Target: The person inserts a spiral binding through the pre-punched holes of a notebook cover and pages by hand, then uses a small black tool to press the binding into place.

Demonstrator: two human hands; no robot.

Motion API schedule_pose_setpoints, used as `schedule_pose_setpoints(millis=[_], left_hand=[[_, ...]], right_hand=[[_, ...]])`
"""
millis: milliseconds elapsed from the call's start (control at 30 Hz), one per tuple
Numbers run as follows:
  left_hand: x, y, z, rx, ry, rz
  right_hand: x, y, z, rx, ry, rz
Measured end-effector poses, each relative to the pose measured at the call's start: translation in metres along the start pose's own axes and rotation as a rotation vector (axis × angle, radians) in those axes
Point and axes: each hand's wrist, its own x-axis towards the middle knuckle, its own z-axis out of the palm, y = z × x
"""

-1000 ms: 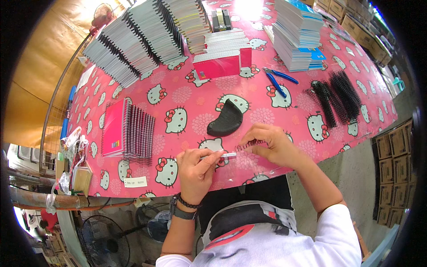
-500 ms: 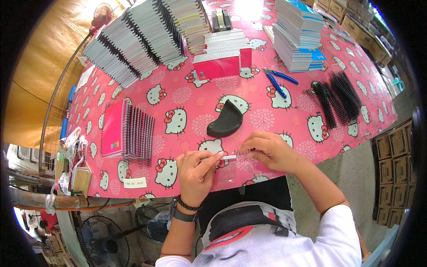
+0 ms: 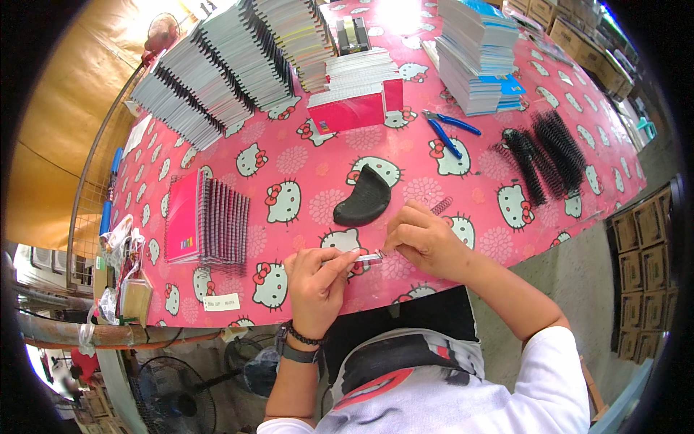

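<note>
My left hand [image 3: 316, 282] pinches a thin notebook [image 3: 370, 257], seen edge-on with white pages, over the table's near edge. Close to its right end, the bent fingers of my right hand [image 3: 428, 242] are pressed together on a thin dark spiral binding coil [image 3: 442, 206]. The coil's tail sticks out above my right knuckles. Its other end is near the notebook's edge, and I cannot tell how far it is threaded. A curved black pad [image 3: 365, 197] lies just beyond my hands.
Pink spiral notebooks [image 3: 186, 217] stand at left near a paper slip [image 3: 221, 302]. More notebooks [image 3: 347, 114] and bound stacks [image 3: 191, 101] line the back. Blue-handled cutters [image 3: 450, 132], loose black coils [image 3: 549, 159] and blue-covered stacks [image 3: 470, 65] are at right.
My right hand has shifted slightly left, nearer the notebook's end. The coil's tail now shows above that hand; earlier, a stretch of coil showed between my hands.
</note>
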Motion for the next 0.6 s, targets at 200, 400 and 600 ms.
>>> schedule_pose_setpoints(millis=[200, 400, 600], left_hand=[[-0.002, -0.002, 0.000, 0.003, -0.013, -0.015], [0.003, 0.018, 0.006, 0.008, -0.018, -0.036], [0.000, 0.013, 0.009, 0.138, -0.264, -0.009]], right_hand=[[-0.002, -0.003, -0.012, 0.033, -0.199, 0.084], [-0.002, -0.023, -0.013, 0.054, -0.191, 0.283], [0.013, 0.003, -0.014, 0.212, -0.269, 0.407]])
